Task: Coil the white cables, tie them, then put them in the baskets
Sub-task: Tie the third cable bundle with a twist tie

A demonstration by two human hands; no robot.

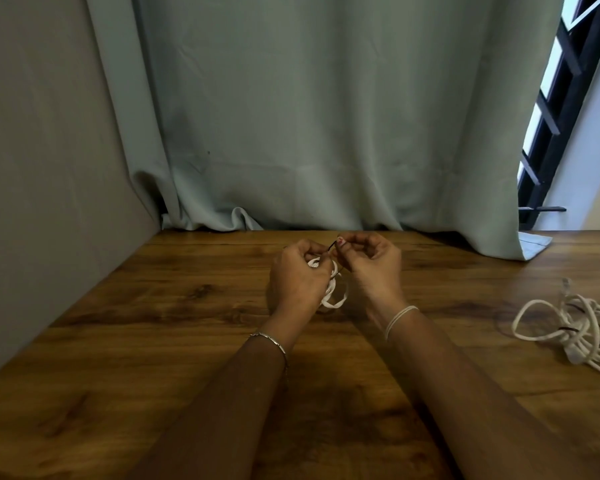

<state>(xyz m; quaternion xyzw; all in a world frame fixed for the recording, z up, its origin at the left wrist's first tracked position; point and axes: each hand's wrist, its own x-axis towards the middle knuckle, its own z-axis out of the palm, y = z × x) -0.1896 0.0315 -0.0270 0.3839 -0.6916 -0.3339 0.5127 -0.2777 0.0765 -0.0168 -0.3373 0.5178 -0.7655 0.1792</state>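
Observation:
A small coil of white cable [334,295] hangs between my hands above the middle of the wooden table [153,323]. My left hand [297,277] grips the coil, its fingers curled round the loops. My right hand [371,263] pinches a thin dark tie [332,247] at the top of the coil. A second white cable [568,325] lies in a loose tangle on the table at the right, with dark ties on it. No basket is in view.
A grey-green curtain [326,116] hangs along the table's far edge and drapes onto it at the right. A grey wall [42,168] borders the left side. A window with dark bars [561,109] is at the upper right.

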